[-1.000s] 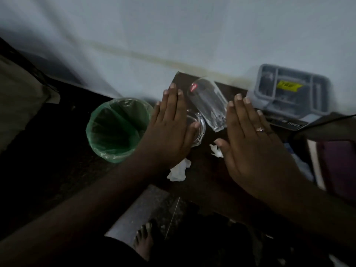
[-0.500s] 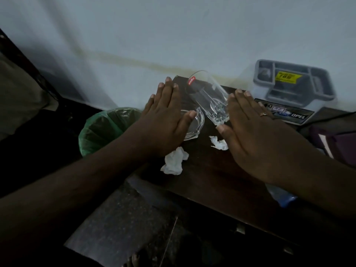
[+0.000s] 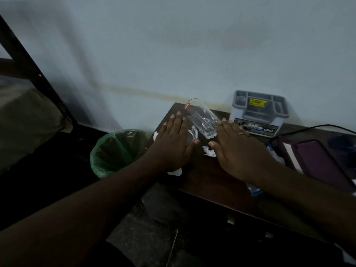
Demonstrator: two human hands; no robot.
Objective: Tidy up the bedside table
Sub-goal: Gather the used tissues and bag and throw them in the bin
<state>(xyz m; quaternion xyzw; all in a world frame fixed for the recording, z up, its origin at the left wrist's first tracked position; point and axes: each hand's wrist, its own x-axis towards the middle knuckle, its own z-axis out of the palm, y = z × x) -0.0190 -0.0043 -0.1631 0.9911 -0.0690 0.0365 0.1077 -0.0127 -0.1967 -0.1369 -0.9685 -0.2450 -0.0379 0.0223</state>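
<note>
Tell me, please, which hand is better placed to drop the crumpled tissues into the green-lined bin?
Probably the left hand. It is on the table's bin side, with one crumpled tissue showing from under its heel, and the green-lined bin is just beside it. The right hand lies farther from the bin, beside another tissue.

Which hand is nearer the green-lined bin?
Left. The left hand is over the table's left edge, just right of the green-lined bin. The right hand is farther right, past the tall glass.
</note>
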